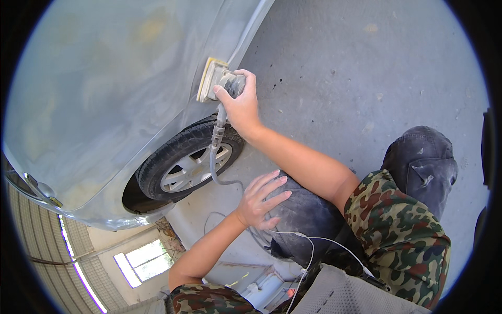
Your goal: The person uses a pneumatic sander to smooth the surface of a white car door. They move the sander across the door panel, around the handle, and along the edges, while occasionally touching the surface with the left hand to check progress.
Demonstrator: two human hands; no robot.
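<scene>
My right hand (244,107) is wrapped round the body of a dusty air sander (233,83). The sander's flat rectangular pad (209,78), edged in yellow, is against the lower side panel of a silver-grey car (104,94), close to the wheel. From the sander a grey air hose (214,159) hangs by a metal coupling and runs down past the wheel. My left hand (260,201) lies with its fingers spread on my dark-trousered knee (295,214), holding nothing.
A black tyre with a silver alloy wheel (193,167) sits under the car's arch, left of the hose. Thin white cables (314,238) cross my lap. Grey, dusty concrete floor (334,78) spreads to the right. A bright window (144,263) shows at the lower left.
</scene>
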